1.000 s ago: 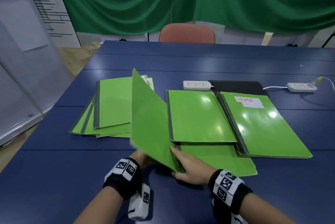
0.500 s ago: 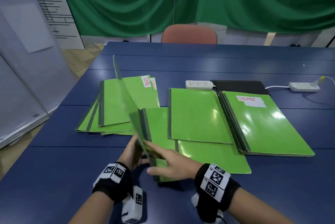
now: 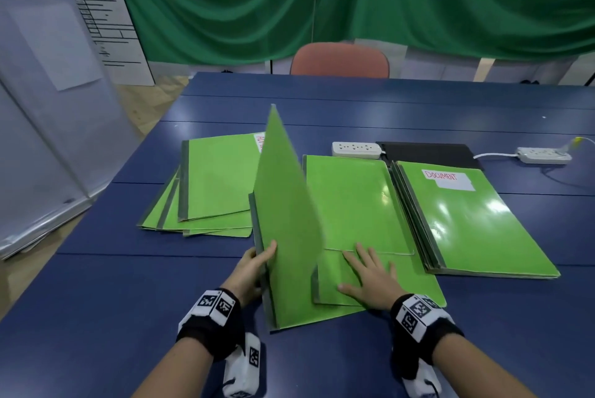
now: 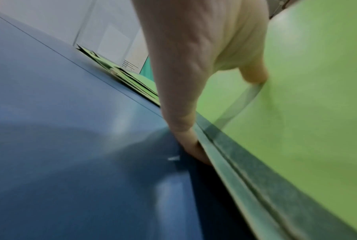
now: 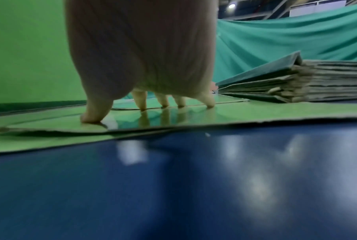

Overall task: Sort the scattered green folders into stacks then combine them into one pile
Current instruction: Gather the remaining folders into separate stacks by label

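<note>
My left hand (image 3: 261,258) grips a green folder (image 3: 285,204) near its dark spine and holds it almost upright on the blue table (image 3: 96,301). In the left wrist view my thumb (image 4: 253,73) lies on its face and my fingers (image 4: 185,129) curl behind the spine of the folder (image 4: 317,113). My right hand (image 3: 365,270) lies flat, fingers spread, on a flat green folder (image 3: 415,285); its fingertips (image 5: 163,102) press that folder (image 5: 255,112). A fanned stack (image 3: 212,185) lies left, a single folder (image 3: 347,198) in the middle, and a labelled "DOCUMENT" stack (image 3: 473,223) right.
Two white power strips (image 3: 355,149) (image 3: 544,155) and a black pad (image 3: 428,153) lie behind the folders. A red chair (image 3: 339,59) stands at the far edge and a white board (image 3: 48,107) leans at the left. The thick right stack (image 5: 321,81) sits close to my right hand.
My right hand has let go of the raised folder and moved right to lie flat on the folder beneath. The left hand alone now holds the raised folder, turned more upright.
</note>
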The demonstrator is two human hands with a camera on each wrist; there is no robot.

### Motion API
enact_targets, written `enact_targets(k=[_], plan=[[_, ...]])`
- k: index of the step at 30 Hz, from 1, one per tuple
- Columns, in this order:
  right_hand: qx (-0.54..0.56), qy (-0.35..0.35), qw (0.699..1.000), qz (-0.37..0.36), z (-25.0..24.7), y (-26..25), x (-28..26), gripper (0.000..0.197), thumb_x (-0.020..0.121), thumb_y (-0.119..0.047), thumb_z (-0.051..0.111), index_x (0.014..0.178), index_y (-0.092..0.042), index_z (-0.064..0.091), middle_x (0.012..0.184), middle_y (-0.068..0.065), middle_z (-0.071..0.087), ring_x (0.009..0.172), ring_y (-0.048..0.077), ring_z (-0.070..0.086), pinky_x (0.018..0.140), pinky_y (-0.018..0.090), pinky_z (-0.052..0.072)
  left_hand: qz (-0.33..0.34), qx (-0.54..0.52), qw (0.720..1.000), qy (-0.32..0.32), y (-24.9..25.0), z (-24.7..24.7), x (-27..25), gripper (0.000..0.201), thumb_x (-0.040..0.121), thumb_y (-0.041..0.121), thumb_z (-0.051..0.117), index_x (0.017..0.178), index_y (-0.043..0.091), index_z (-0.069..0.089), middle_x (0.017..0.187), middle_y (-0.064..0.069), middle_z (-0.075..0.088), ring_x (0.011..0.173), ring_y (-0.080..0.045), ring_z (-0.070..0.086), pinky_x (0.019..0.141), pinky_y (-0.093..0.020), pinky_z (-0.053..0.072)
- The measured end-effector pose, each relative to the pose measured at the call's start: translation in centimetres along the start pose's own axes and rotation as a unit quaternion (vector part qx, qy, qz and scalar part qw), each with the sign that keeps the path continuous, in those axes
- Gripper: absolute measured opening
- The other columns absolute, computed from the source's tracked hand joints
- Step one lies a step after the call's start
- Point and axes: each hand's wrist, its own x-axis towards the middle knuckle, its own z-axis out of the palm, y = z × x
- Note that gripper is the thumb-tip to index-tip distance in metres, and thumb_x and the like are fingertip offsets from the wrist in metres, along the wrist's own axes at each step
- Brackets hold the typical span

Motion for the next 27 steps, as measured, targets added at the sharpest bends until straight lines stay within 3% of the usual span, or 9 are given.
enact_targets(k=[3, 6, 10, 13, 17, 19, 21, 24, 27], plan=[[0.037, -0.027, 0.999, 0.010, -1.0, 0.0, -1.1, 0.060, 0.090, -0.049, 0.049, 0.138, -0.014, 0.042, 0.153, 0.003, 0.028, 0.144, 0.020, 0.017, 0.116, 0.047, 0.007, 0.043, 0.054, 0.995, 0.066, -0.8, 0.6, 0.9, 0.034, 0.090, 0.017, 0.058, 0.119, -0.002, 0.053, 0.104, -0.014, 0.063, 0.091, -0.026, 0.058, 0.080, -0.034, 0.048], [0.076, -0.047, 0.996, -0.007, -1.5, 1.0, -1.4, 0.049, 0.101, -0.020, 0.033, 0.148, -0.013, 0.020, 0.157, 0.007, 0.015, 0.144, 0.017, 0.018, 0.115, 0.026, 0.010, 0.060, 0.099, 0.982, 0.148, -1.5, 0.4, 1.8, 0.027, 0.090, 0.005, 0.055, 0.115, -0.005, 0.057, 0.098, -0.015, 0.062, 0.086, -0.026, 0.056, 0.077, -0.034, 0.045], [0.162, -0.009, 0.987, -0.023, -1.1, 2.5, -0.9, 0.044, 0.093, -0.019, 0.046, 0.137, -0.019, 0.040, 0.149, 0.009, 0.036, 0.140, 0.022, 0.032, 0.118, 0.046, 0.014, 0.098, 0.105, 0.961, 0.237, -0.7, -1.0, 2.0, 0.023, 0.089, 0.002, 0.053, 0.111, -0.003, 0.059, 0.109, -0.023, 0.064, 0.082, -0.024, 0.053, 0.073, -0.031, 0.042], [0.248, 0.051, 0.966, -0.048, -0.3, 3.5, -0.2, 0.058, 0.090, -0.018, 0.054, 0.143, -0.030, 0.033, 0.147, -0.010, 0.036, 0.141, 0.015, 0.027, 0.117, 0.051, 0.016, 0.136, 0.112, 0.950, 0.256, 0.6, -2.5, 1.4, 0.023, 0.092, 0.001, 0.048, 0.113, -0.002, 0.056, 0.112, -0.024, 0.062, 0.082, -0.023, 0.052, 0.075, -0.036, 0.044], [0.381, 0.083, 0.920, -0.036, -1.7, 2.2, -1.7, 0.041, 0.099, -0.030, 0.035, 0.140, -0.030, 0.037, 0.146, -0.008, 0.037, 0.140, 0.011, 0.027, 0.118, 0.037, 0.016, 0.208, 0.106, 0.942, 0.242, 2.6, -3.4, 0.3, 0.027, 0.094, 0.002, 0.044, 0.120, -0.001, 0.050, 0.116, -0.020, 0.060, 0.093, -0.027, 0.057, 0.087, -0.037, 0.046], [0.407, 0.083, 0.909, -0.037, -2.2, 1.7, -1.8, 0.043, 0.094, -0.047, 0.034, 0.136, -0.037, 0.039, 0.147, -0.008, 0.037, 0.139, 0.012, 0.029, 0.118, 0.040, 0.016, 0.232, 0.085, 0.943, 0.223, 3.5, -3.2, -0.3, 0.023, 0.095, 0.000, 0.043, 0.117, 0.004, 0.050, 0.110, -0.018, 0.061, 0.082, -0.023, 0.057, 0.078, -0.025, 0.049], [0.393, 0.079, 0.916, -0.031, -2.4, 1.2, -1.5, 0.061, 0.083, -0.063, 0.039, 0.139, -0.039, 0.033, 0.151, -0.005, 0.032, 0.140, 0.014, 0.028, 0.117, 0.049, 0.016, 0.247, 0.051, 0.946, 0.205, 4.3, -2.8, -0.9, 0.024, 0.095, -0.001, 0.043, 0.116, 0.006, 0.050, 0.106, -0.014, 0.059, 0.074, -0.016, 0.055, 0.067, -0.013, 0.047], [0.335, 0.054, 0.941, -0.009, -2.6, 0.1, -0.5, 0.100, 0.063, -0.081, 0.043, 0.147, -0.034, 0.015, 0.156, 0.001, 0.020, 0.144, 0.021, 0.020, 0.115, 0.057, 0.012, 0.262, -0.004, 0.941, 0.216, 5.4, -2.2, -1.9, 0.033, 0.093, 0.000, 0.047, 0.126, 0.001, 0.048, 0.114, -0.014, 0.056, 0.097, -0.020, 0.052, 0.092, -0.029, 0.041], [0.246, 0.031, 0.969, -0.007, -3.0, -1.3, -0.1, 0.111, 0.058, -0.089, 0.034, 0.149, -0.031, 0.008, 0.158, 0.000, 0.004, 0.147, 0.022, 0.003, 0.114, 0.059, 0.000, 0.310, -0.025, 0.917, 0.250, 6.9, -2.0, -2.7, 0.032, 0.093, 0.002, 0.049, 0.125, -0.001, 0.052, 0.109, -0.009, 0.054, 0.101, -0.016, 0.048, 0.091, -0.026, 0.038]])
